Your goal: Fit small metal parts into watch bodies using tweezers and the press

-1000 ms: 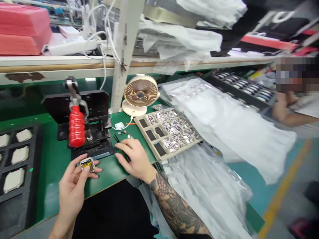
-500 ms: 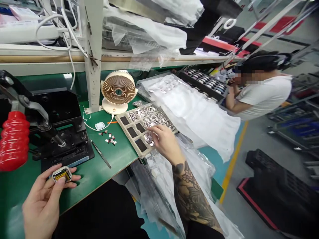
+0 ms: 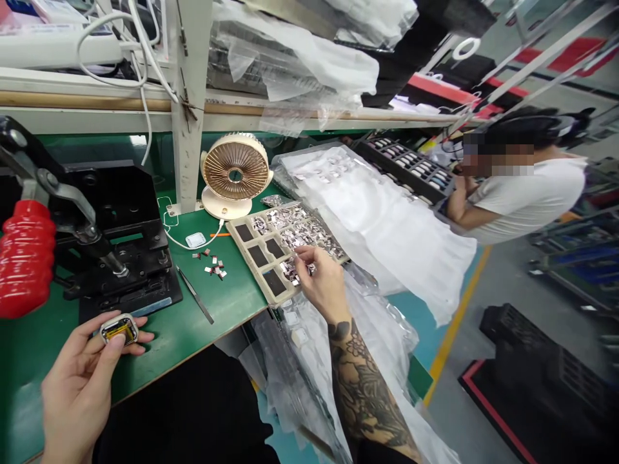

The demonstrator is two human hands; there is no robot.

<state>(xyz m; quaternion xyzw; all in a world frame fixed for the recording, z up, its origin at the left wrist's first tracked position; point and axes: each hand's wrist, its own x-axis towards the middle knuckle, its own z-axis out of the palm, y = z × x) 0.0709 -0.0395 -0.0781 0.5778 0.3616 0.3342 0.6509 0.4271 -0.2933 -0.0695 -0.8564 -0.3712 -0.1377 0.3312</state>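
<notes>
In my left hand (image 3: 82, 380) I hold an open smartwatch case (image 3: 118, 330), with yellow film and metal showing inside its pale rim. My thumb presses on the inside and the fingers support it from beneath. My right hand (image 3: 322, 280) is over a beige compartment tray (image 3: 249, 263), thumb and fingertips pinched together close to small silvery parts (image 3: 290, 270). Whatever is between those fingertips is too small to make out. Tweezers (image 3: 195, 296) lie on the green bench, below several small red and white pieces (image 3: 213, 267).
A black fixture (image 3: 126, 258) with a red-handled clamp (image 3: 26, 258) stands at left. Behind the tray are a beige fan (image 3: 235, 174) and a white square part (image 3: 195, 240). White sheeting (image 3: 372, 206) covers the bench at right. A co-worker (image 3: 527, 187) sits beyond, by a black tray (image 3: 406, 167).
My right hand's fingers have curled in closer together over the tray parts. The left hand still holds the watch case, nearly unmoved. The whole view has shifted slightly.
</notes>
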